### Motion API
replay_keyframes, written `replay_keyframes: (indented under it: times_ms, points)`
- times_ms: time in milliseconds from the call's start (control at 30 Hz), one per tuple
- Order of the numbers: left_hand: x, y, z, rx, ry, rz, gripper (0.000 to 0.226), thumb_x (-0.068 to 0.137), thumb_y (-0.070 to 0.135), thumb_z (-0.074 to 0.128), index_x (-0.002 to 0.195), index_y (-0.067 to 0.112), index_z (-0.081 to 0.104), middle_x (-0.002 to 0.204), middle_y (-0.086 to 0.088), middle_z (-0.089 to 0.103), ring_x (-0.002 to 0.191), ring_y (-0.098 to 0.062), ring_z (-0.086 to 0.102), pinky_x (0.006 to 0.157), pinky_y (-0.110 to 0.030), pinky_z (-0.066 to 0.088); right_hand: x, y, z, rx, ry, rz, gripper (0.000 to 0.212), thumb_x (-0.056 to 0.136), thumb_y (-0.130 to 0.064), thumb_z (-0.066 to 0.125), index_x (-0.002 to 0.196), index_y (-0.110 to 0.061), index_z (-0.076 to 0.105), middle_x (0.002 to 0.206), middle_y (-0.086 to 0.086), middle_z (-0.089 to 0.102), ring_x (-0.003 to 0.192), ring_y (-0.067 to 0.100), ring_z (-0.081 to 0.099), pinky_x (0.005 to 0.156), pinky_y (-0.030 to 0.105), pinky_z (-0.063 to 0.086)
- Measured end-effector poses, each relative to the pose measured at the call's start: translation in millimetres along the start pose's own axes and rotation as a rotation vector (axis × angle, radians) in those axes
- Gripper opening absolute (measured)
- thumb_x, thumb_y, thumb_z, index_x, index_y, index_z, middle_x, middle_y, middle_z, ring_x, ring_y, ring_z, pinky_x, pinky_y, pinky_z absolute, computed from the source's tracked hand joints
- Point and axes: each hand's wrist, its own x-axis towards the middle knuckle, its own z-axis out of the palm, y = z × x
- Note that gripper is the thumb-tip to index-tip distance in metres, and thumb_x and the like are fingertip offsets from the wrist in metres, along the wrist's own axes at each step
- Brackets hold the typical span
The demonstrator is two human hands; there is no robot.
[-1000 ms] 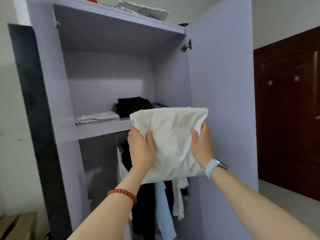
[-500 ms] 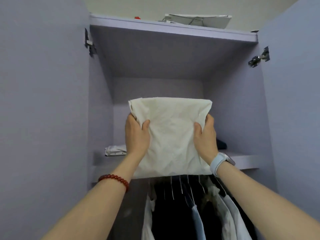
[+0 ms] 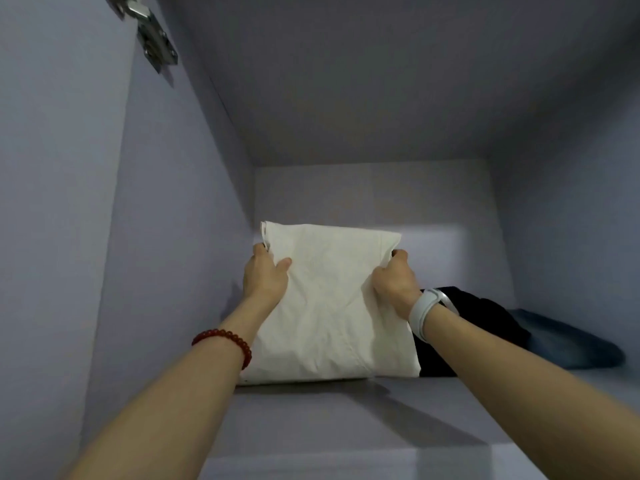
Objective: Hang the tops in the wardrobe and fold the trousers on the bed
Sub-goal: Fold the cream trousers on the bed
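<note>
The folded white garment (image 3: 329,306) is resting on the wardrobe shelf (image 3: 346,420), long axis running near to far. The left hand (image 3: 265,277) and right hand (image 3: 394,280) are gripping its far corners, equally near.

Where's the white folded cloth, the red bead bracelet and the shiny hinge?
white folded cloth (image 3: 329,306), head view, middle of its top face.
red bead bracelet (image 3: 225,336), head view, beads on top.
hinge (image 3: 152,36), head view, metal plate.

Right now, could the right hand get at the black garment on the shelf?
Probably yes: the black garment lies beside the right hand, nothing between, but that hand grips the folded white garment.
</note>
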Motion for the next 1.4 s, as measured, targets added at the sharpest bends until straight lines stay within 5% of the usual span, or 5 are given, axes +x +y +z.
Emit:
replay_keyframes:
  times_ms: [233, 433, 567, 800, 1400]
  points:
    - [109.5, -5.3, 44.4, 0.461, -0.107, 0.219, 0.041, 0.095, 0.030, 0.047, 0.128, 0.007, 0.038, 0.127, -0.016, 0.053, 0.113, -0.034, 0.050, 0.088, -0.038, 0.040, 68.1, 13.8, 64.6, 0.347, 0.051, 0.277, 0.042, 0.095, -0.005, 0.038, 0.135, -0.001, 0.026, 0.138, 0.017, 0.040, 0.125, 0.035, 0.041, 0.104, 0.039, 0.034]
    - [106.2, -45.0, 76.0, 0.730, -0.407, 0.164, 0.076, 0.093, 0.049, 0.046, 0.150, 0.016, 0.007, 0.157, -0.008, 0.012, 0.142, -0.030, 0.015, 0.114, -0.051, 0.013, 53.1, 62.6, 88.8, 0.253, -0.511, 0.711, 0.015, 0.092, -0.008, 0.048, 0.103, 0.002, 0.052, 0.117, 0.023, 0.053, 0.118, 0.041, 0.048, 0.093, 0.050, 0.045]
    - [74.9, -62.4, 76.2, 0.688, -0.614, 0.191, 0.055, 0.095, 0.042, 0.047, 0.141, 0.014, 0.038, 0.149, -0.010, 0.029, 0.134, -0.027, 0.032, 0.110, -0.038, 0.028, 63.8, 83.6, 55.4, -0.096, -0.593, 0.433, 0.014, 0.091, -0.007, 0.052, 0.089, 0.004, 0.061, 0.089, 0.019, 0.065, 0.075, 0.029, 0.063, 0.065, 0.036, 0.058]
    - [-2.0, -28.9, 81.9, 0.746, -0.953, 0.141, 0.081, 0.083, 0.067, 0.045, 0.144, 0.014, 0.032, 0.149, -0.003, 0.034, 0.135, -0.020, 0.034, 0.110, -0.032, 0.029, 85.0, 101.7, 43.2, -0.888, -0.779, -0.567, 0.057, 0.088, -0.015, 0.052, 0.141, -0.016, 0.033, 0.138, 0.011, 0.043, 0.127, 0.026, 0.041, 0.105, 0.032, 0.034]
    - [0.1, -55.8, 63.0, 1.269, -0.570, 0.498, 0.065, 0.094, 0.011, 0.044, 0.147, 0.021, 0.008, 0.143, -0.008, 0.036, 0.120, -0.030, 0.046, 0.086, -0.039, 0.039, 109.4, 93.3, 64.8, -1.123, -0.296, -0.835, 0.023, 0.093, -0.026, 0.044, 0.107, -0.014, 0.056, 0.112, 0.006, 0.063, 0.102, 0.028, 0.059, 0.072, 0.030, 0.037]
